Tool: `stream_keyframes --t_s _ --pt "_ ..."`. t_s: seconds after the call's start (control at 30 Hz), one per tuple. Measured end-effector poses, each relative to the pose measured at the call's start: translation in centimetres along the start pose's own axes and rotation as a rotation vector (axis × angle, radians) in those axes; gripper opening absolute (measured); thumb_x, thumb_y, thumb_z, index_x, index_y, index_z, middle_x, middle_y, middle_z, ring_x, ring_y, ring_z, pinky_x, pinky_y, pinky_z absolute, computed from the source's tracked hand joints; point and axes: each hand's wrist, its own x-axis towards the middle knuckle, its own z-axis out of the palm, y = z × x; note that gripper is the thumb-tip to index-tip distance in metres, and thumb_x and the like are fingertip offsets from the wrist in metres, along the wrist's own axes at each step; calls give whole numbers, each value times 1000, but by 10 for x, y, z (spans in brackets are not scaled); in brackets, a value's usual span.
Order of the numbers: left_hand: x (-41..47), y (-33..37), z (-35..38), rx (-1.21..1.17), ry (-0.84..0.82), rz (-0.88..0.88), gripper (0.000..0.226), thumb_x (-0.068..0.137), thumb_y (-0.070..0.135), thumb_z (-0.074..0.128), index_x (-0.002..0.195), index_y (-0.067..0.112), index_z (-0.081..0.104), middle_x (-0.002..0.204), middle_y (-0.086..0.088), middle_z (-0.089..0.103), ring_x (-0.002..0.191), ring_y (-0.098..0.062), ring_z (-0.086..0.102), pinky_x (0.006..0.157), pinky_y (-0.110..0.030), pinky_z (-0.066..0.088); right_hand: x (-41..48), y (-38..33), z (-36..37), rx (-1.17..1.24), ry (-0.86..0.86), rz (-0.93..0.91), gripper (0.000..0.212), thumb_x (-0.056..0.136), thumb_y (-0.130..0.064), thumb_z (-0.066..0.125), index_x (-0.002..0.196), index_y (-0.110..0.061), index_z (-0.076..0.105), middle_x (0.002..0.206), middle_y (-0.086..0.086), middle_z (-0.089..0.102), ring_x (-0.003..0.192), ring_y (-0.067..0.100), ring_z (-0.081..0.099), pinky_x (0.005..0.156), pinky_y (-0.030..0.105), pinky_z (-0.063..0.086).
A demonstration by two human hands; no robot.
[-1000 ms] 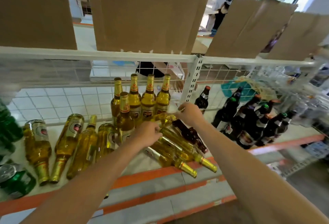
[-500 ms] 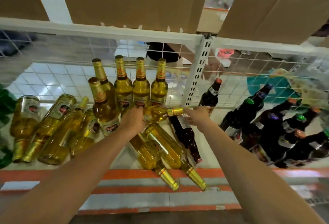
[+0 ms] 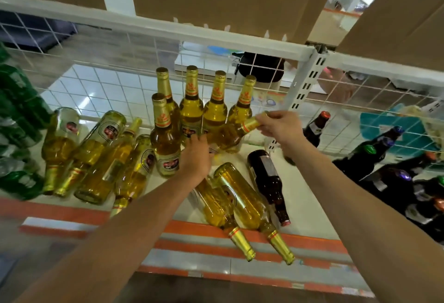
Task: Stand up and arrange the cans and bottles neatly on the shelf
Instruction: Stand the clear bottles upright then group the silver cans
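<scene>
The yellow bottle (image 3: 228,135) in your hands has risen from near flat to a clear tilt. Its base is low beside the 5 upright bottles (image 3: 191,115) and its neck points toward the white post (image 3: 305,86). Your right hand (image 3: 280,128) pinches the gold neck. Your left hand (image 3: 195,158) meets the lower body; whether those fingers wrap it cannot be told. Judged stage: standing bottle 6. Bare shelf (image 3: 310,216) lies right of the row. 2 lying bottles (image 3: 240,204) overhang the front edge, with a brown bottle (image 3: 266,177) just beside them.
</scene>
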Motion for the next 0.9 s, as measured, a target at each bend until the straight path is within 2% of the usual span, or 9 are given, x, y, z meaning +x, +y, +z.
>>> stream_keyframes --t_s 0.13,0.2,0.3,0.4,0.5,0.6,0.73,0.8,0.9 --pt "-2 -1 0 -276 6 -125 59 89 40 68 137 17 43 128 -8 54 115 -30 59 90 -44 49 -3 -57 36 -556 -49 -371 33 81 -36 78 104 -13 74 92 0 71 81 15 65 69 28 50" --pt "-1 -4 3 -356 0 -169 59 88 44 68 135 15 45 126 -7 58 114 -30 60 89 -43 49 -5 -75 61 -758 -161 -515 37 85 -34 74 114 -12 70 104 2 68 92 15 60 74 29 44" --pt "0 -7 0 -430 -11 -222 56 91 47 63 133 14 46 122 -7 64 111 -30 63 85 -40 52 -2 -88 89 -849 -229 -582 38 89 -29 71 122 -13 64 117 7 66 105 24 60 89 39 50" --pt "-2 -10 -1 -470 -9 -216 60 93 47 60 141 16 39 123 -7 64 111 -31 64 87 -43 54 5 -90 97 -833 -239 -525 44 89 -24 70 130 -13 60 128 8 61 115 26 58 97 40 48" --pt "-9 -7 -1 -498 17 -188 67 93 43 60 147 17 31 129 -7 60 115 -31 61 89 -46 54 4 -89 90 -767 -260 -475 50 89 -24 72 135 -12 56 130 7 60 116 23 57 88 29 45" --pt "-27 5 -5 -502 193 -129 75 91 29 66 152 17 24 145 -7 43 132 -27 46 103 -43 47 -2 -82 68 -709 -268 -380 54 89 -31 73 135 -12 55 119 4 62 106 19 60 79 26 41" --pt "-53 28 -8 -496 414 127 58 92 20 64 144 14 40 142 -6 41 129 -20 44 104 -32 45 -7 -38 14 -803 -226 -119 49 91 -35 69 130 -7 58 127 12 61 109 26 61 85 32 47" --pt "-55 44 2 -461 309 305 48 94 19 61 140 17 47 138 -2 45 128 -16 44 107 -33 44 -15 1 -16 -859 -206 54 51 92 -33 68 132 -5 56 132 14 58 110 28 61 91 36 49" --pt "-47 69 20 -356 -1 458 42 97 19 55 138 20 50 137 1 50 125 -18 48 105 -35 42 -34 69 -53 -920 -146 270 56 93 -36 66 136 -3 50 134 16 57 112 29 58 84 30 45"
